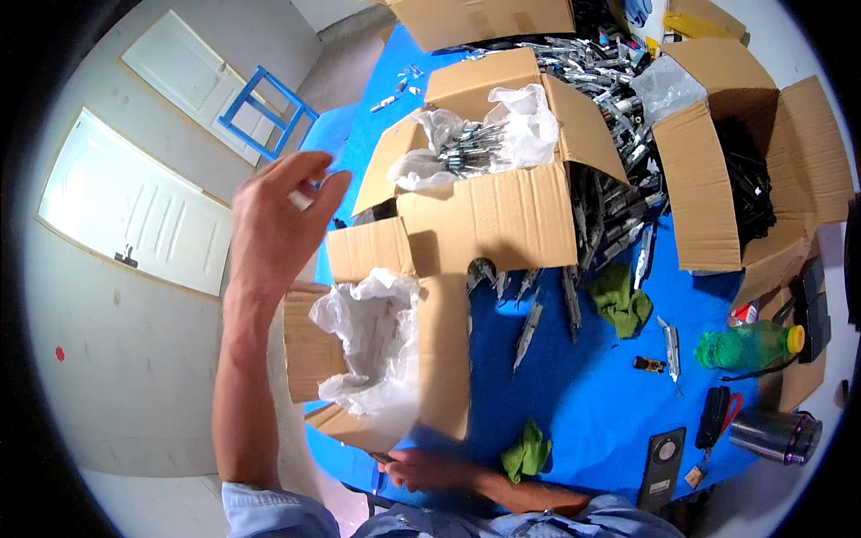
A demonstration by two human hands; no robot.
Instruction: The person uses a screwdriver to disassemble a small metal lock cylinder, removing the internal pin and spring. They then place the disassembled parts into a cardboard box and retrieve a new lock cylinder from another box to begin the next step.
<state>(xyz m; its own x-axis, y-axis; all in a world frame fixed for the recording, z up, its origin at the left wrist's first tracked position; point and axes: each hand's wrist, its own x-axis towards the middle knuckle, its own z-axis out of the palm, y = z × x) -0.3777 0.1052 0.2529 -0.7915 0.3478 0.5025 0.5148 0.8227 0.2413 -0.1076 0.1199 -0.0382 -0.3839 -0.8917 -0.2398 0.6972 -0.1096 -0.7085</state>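
My left hand (278,211) is raised at the left, above the table's edge, slightly blurred. Its fingers curl loosely, with the thumb held apart from them, and I make out nothing held. Low in front of me, my right hand (426,470) is closed around a thin dark piece (384,457) that is mostly hidden. Just beyond it stands an open cardboard box (444,359) lined with a crumpled clear plastic bag (363,336). Behind that, a larger open box (502,211) contains a bundle of slender silver-and-black pieces (475,148) inside another plastic bag.
Many slender grey-and-black pieces (614,117) are heaped on the blue table (574,403). Another open box (700,188) stands at the right. Two green cloths, one nearer (527,450), a green bottle (749,347) and a metal cup (776,437) lie around. A blue chair (269,117) is far left.
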